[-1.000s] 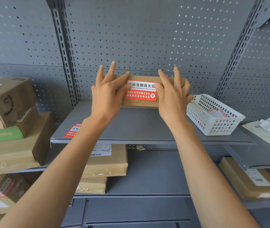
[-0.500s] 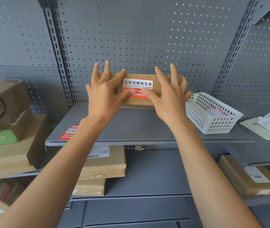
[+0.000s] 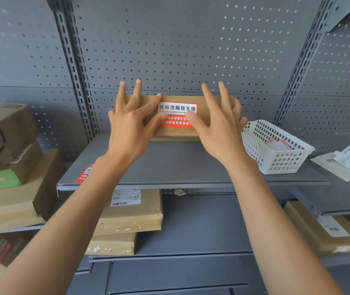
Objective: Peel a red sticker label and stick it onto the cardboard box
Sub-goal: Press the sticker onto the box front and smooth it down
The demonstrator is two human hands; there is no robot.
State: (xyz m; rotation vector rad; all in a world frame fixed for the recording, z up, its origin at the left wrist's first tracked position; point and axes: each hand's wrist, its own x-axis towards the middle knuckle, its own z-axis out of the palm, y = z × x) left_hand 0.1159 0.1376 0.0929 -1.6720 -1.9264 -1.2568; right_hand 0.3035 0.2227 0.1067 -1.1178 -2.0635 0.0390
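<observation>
A brown cardboard box (image 3: 176, 134) stands on edge at the back of the grey shelf (image 3: 169, 167), against the pegboard. A red and white sticker label (image 3: 177, 111) lies flat on its front face. My left hand (image 3: 130, 124) rests spread on the box's left part, thumb touching the label's left edge. My right hand (image 3: 219, 126) is spread over the right part, thumb on the label's right side. Both hands press against the box with fingers apart; the label's ends are hidden under the thumbs.
A white plastic basket (image 3: 276, 158) with more red stickers sits right of the box. Another red sticker (image 3: 84, 172) lies at the shelf's front left edge. Stacked parcels (image 3: 5, 167) fill the left shelves, more boxes (image 3: 131, 211) lie below, papers (image 3: 348, 162) at right.
Both thumbs slid inward over the label, then slightly apart again. The hands stay on the box, and the view shifted a little.
</observation>
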